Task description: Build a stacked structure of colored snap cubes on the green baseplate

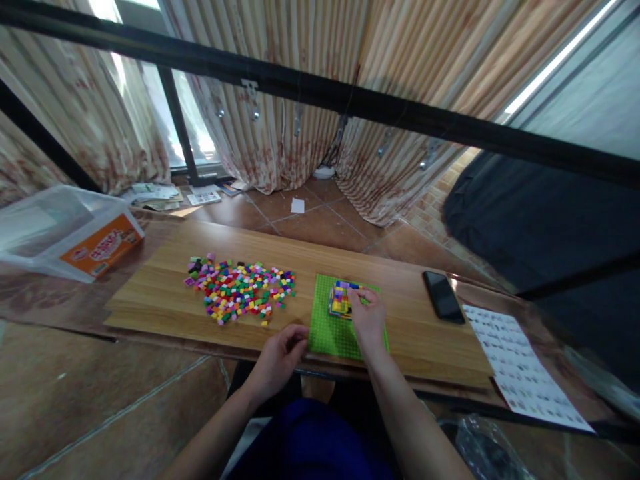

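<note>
A green studded baseplate [327, 337] lies on the wooden board in front of me. On it stands a small block-like build of colourful toy bricks [341, 303], several layers high. My right hand [369, 319] reaches over its right side, thumb and fingertips pinched together at the top of the bricks; whatever is between them is too small to make out. My left hand [281, 359] rests at the front left corner of the baseplate, fingers curled, fingertips at its edge. Left of the baseplate, many loose toy bricks [245, 290] in mixed colours lie spread out.
The wooden board [165, 293] carries a black phone [443, 297] on the right. Beside it lies a printed sheet [525, 363]. A clear plastic bin [65, 230] with an orange label stands at the far left. A dark metal bar [310, 90] crosses beyond the board, before curtains [280, 40].
</note>
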`<state>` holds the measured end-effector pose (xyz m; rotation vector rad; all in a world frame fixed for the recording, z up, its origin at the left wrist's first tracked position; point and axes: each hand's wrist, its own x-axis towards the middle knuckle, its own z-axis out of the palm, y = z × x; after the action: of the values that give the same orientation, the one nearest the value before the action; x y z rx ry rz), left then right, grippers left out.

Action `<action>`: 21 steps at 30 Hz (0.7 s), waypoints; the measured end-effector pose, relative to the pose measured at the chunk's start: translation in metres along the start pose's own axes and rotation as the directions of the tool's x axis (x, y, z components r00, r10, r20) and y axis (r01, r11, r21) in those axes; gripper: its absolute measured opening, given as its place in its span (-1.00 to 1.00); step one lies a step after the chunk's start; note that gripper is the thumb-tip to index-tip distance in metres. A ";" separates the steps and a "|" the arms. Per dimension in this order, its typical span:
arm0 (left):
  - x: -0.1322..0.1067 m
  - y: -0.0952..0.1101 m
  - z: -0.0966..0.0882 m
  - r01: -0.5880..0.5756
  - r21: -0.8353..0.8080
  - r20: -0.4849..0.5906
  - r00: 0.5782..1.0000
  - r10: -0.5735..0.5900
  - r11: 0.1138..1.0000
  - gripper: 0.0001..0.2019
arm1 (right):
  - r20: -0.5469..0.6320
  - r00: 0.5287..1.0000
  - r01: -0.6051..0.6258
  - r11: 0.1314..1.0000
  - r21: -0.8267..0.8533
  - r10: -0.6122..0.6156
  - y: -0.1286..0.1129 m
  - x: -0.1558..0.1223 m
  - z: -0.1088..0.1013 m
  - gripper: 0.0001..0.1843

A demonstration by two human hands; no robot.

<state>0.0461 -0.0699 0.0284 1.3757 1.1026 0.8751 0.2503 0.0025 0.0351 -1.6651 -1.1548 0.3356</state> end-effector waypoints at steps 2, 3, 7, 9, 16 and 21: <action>-0.006 -0.004 -0.005 0.024 -0.016 -0.070 0.997 -0.025 1.000 -0.76 | -0.061 0.998 0.026 0.999 0.019 -0.025 -0.002 -0.004 -0.008 -0.63; -0.010 -0.006 -0.010 0.036 -0.018 -0.112 0.993 -0.038 0.999 -0.75 | -0.094 0.995 0.036 0.999 0.028 -0.034 -0.004 -0.006 -0.013 -0.63; -0.025 -0.012 -0.035 0.056 0.017 -0.267 0.962 -0.050 0.998 -0.73 | -0.083 0.992 0.101 0.993 0.062 -0.096 -0.021 -0.019 -0.027 -0.67; -0.029 -0.014 -0.050 0.048 0.087 -0.347 0.938 -0.015 0.995 -0.74 | -0.006 0.990 0.144 0.984 0.109 -0.144 -0.030 -0.029 -0.026 -0.70; -0.033 -0.018 -0.090 0.133 0.337 -0.654 0.745 0.130 0.932 -0.69 | 0.405 0.852 0.279 0.941 0.190 -0.334 -0.055 -0.066 0.015 -0.79; -0.034 -0.023 -0.110 0.220 0.435 -0.711 0.678 0.183 0.873 -0.67 | 0.536 0.756 0.359 0.923 0.139 -0.376 -0.068 -0.062 0.052 -0.78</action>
<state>-0.0714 -0.0700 0.0212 1.4262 2.0934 1.2483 0.1481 -0.0171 0.0517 -1.2956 -1.8724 0.6033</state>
